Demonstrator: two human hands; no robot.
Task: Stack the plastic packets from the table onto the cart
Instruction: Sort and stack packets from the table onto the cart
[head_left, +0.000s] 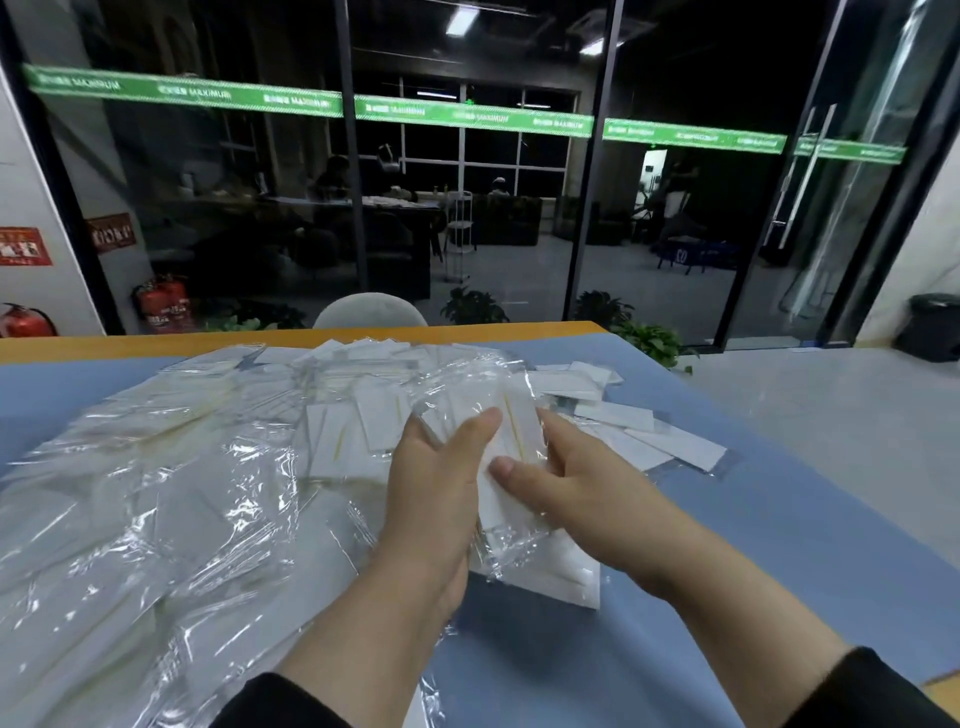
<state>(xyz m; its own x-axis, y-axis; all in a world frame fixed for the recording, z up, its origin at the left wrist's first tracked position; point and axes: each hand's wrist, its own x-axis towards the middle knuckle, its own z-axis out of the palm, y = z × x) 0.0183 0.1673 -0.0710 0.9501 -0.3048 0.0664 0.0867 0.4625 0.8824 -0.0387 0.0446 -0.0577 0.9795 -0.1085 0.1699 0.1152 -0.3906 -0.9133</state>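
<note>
Both my hands, left hand (441, 483) and right hand (566, 488), clasp a slippery packet bundle (511, 467) near the table's (779, 519) right edge; squeezing unevenly could fan it loose

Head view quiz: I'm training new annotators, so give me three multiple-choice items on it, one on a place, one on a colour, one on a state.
1. Where does the loose heap of plastic packets lie?
A. on the table
B. on the floor
C. in a bin

2. What colour is the table surface?
A. red
B. blue
C. black

3. What are the two hands doing?
A. resting flat on the table
B. hanging idle
C. holding a bundle of packets between them

Answers:
1 A, the packets spread over the tabletop.
2 B, the bare area at the right is blue.
3 C, the left hand and right hand both have a grip on the bundle of packets, thumbs on top.
</note>
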